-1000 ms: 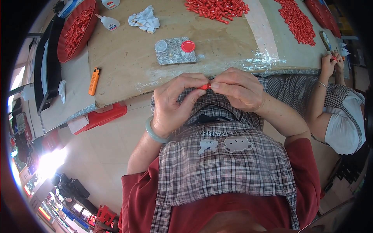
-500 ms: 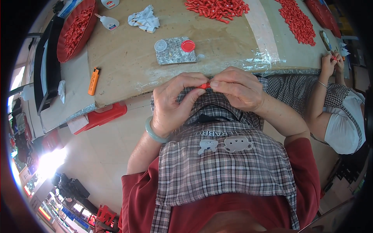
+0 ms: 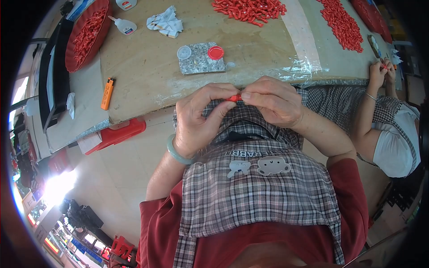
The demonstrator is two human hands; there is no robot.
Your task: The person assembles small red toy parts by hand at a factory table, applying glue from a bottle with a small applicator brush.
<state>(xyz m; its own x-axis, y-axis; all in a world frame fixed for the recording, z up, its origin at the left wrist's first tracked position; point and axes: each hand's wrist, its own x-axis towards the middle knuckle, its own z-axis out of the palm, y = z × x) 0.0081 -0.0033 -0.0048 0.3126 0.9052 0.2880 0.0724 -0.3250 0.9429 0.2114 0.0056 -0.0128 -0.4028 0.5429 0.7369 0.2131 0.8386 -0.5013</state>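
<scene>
A small red piece (image 3: 234, 98), its exact kind too small to make out, is pinched between both my hands just off the table's front edge. My left hand (image 3: 203, 114) grips its left end between thumb and forefinger. At its other end, the thumb and fingertips of my right hand (image 3: 276, 102) close on it. Beyond my hands lies a speckled grey stone slab (image 3: 202, 64). On the slab sit a clear round cap (image 3: 183, 52) and a red round cap (image 3: 216, 53).
Loose red pieces form a pile (image 3: 250, 10) at the back and another (image 3: 342, 24) at right. A red basin (image 3: 96, 47) holds more. Around stand an orange lighter (image 3: 107, 94), a white glue bottle (image 3: 124, 26) and crumpled tissue (image 3: 165, 21). A co-worker's hands (image 3: 383, 71) work at right.
Hardly anything differs. The red piece has turned or shifted very slightly between my fingertips, and both hands stay in place.
</scene>
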